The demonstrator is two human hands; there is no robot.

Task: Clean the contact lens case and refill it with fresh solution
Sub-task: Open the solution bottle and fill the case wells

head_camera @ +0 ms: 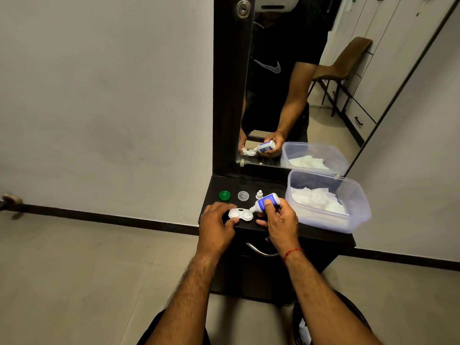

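Note:
A white two-well contact lens case [241,214] lies open on the black cabinet top [251,185]. My left hand [216,225] pinches its left end. My right hand [280,221] grips a small white and blue solution bottle [266,201], tipped sideways with its nozzle over the right well. Behind the case sit a green lid [224,195], a clear lid [243,196] and the bottle's white cap [259,194].
A clear plastic tub [353,195] holding white tissues stands at the right of the cabinet top. A mirror [298,83] rises behind it. A drawer handle [258,251] sits below my hands, and a dark bin [348,307] stands on the floor at lower right.

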